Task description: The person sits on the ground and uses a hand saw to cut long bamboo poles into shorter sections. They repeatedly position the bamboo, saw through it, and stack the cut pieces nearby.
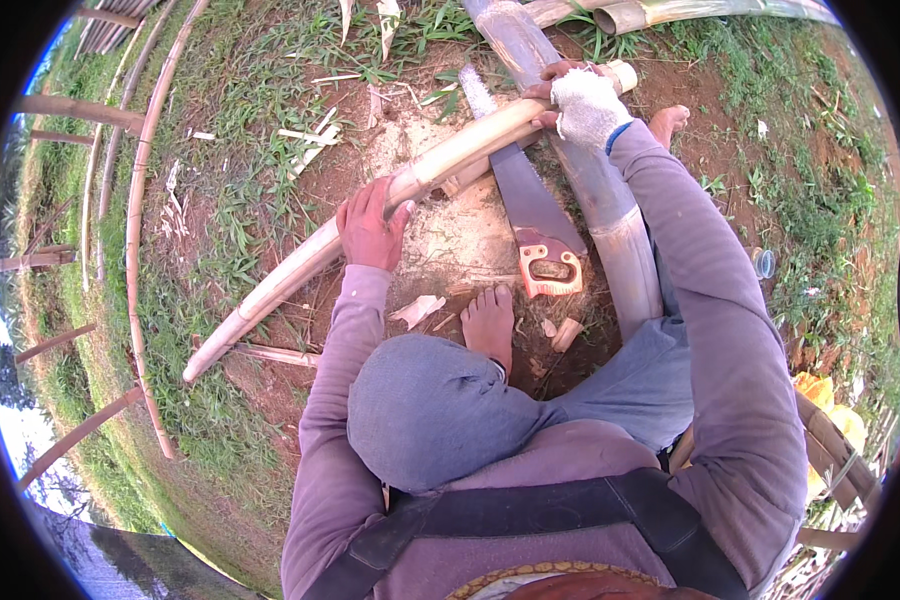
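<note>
A pale, peeled bamboo pole (pixel 470 152) slants from the lower left up to the right in front of me. My left hand (pixel 372 222) is bare and closed over its middle, with the thumb on the near side. My right hand (pixel 580 103), in a white glove with bare fingertips, grips it near its upper right end. That end lies across a thick grey bamboo log (pixel 610 205). Beneath the pole a handsaw (pixel 530 195) lies on the ground, its orange-and-cream handle toward me; the pole covers part of its blade.
My bare foot (pixel 488 322) rests just left of the saw handle. Sawdust (pixel 450 235) and bamboo scraps (pixel 317 143) are scattered on the grass and soil. A bamboo rail fence (pixel 142 200) runs along the left. Another cut bamboo length (pixel 690 12) lies at the far right.
</note>
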The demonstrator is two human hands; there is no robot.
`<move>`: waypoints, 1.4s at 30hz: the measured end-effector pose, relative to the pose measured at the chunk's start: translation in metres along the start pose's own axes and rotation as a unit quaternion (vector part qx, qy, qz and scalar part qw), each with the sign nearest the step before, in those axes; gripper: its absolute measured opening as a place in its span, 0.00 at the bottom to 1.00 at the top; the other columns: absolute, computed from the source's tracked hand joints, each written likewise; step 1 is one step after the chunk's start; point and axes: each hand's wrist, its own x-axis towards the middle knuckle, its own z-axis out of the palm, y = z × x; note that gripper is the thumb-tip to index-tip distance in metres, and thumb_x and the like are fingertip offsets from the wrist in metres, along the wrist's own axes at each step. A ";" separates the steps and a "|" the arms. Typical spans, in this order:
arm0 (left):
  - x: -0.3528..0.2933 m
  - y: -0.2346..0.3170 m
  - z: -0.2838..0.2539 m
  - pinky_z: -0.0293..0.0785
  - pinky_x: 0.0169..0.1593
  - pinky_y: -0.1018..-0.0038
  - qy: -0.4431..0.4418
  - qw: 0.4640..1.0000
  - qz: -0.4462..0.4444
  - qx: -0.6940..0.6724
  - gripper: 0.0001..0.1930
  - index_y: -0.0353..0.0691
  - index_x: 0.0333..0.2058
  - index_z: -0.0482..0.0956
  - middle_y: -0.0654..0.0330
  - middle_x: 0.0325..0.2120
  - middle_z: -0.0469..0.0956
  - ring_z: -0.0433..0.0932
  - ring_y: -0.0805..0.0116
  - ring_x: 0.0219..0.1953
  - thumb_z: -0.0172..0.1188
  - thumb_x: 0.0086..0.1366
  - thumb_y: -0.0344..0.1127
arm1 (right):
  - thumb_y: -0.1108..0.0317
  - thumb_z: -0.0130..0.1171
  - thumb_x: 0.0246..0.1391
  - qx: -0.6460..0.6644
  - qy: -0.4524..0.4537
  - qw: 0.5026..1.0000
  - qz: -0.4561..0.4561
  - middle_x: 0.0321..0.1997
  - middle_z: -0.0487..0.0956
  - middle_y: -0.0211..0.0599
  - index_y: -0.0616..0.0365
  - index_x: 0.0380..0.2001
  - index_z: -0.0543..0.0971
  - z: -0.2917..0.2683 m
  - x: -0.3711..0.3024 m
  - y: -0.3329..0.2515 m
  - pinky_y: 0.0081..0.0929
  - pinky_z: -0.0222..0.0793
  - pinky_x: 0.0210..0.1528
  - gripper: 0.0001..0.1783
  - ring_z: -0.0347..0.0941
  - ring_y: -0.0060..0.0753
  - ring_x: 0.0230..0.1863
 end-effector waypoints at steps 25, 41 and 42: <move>0.042 0.011 -0.017 0.68 0.66 0.52 -0.219 0.936 -0.002 0.276 0.27 0.53 0.65 0.78 0.55 0.50 0.88 0.85 0.54 0.53 0.60 0.74 0.58 | 0.57 0.75 0.40 0.120 -0.175 0.976 -0.051 0.39 0.86 0.48 0.63 0.49 0.80 -0.003 -0.314 -0.125 0.50 0.72 0.50 0.32 0.84 0.48 0.44; 0.049 0.029 -0.023 0.66 0.68 0.52 -0.228 0.941 -0.026 0.248 0.26 0.51 0.64 0.79 0.54 0.54 0.87 0.84 0.54 0.57 0.62 0.73 0.54 | 0.57 0.67 0.67 0.377 0.347 0.827 0.232 0.60 0.83 0.54 0.65 0.60 0.78 -0.027 -0.323 -0.031 0.40 0.77 0.59 0.27 0.83 0.51 0.58; 0.049 0.027 -0.022 0.66 0.68 0.52 -0.228 0.940 -0.026 0.251 0.26 0.51 0.64 0.79 0.54 0.54 0.87 0.84 0.54 0.57 0.62 0.73 0.54 | 0.58 0.67 0.67 0.372 0.346 0.830 0.229 0.59 0.83 0.53 0.66 0.59 0.79 -0.025 -0.318 -0.028 0.39 0.77 0.59 0.26 0.83 0.51 0.57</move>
